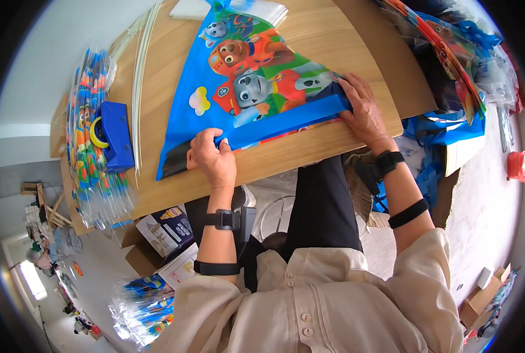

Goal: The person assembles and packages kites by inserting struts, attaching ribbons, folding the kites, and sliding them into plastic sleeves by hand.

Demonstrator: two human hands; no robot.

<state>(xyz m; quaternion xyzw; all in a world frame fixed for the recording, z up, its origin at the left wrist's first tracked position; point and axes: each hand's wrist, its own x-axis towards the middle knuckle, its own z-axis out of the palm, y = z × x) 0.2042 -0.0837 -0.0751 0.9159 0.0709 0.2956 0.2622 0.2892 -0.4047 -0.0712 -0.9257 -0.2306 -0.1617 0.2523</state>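
A blue printed sheet with cartoon dogs (247, 88) lies on the wooden table (262, 167), its near edge folded over as a blue strip. At the strip's left part, my left hand (213, 157) has its fingers bent and pressed together on the edge. My right hand (363, 110) grips the strip's right end, fingers on top and the thumb near the edge. Both hands wear black wrist straps. Part of the sheet under the fingers is hidden.
A blue tape dispenser (117, 135) stands at the table's left, beside wrapped colourful items (86, 141). Thin white rods (140, 82) lie right of it. More printed pieces (450, 65) are stacked at the right. Open boxes (150, 241) sit below the table.
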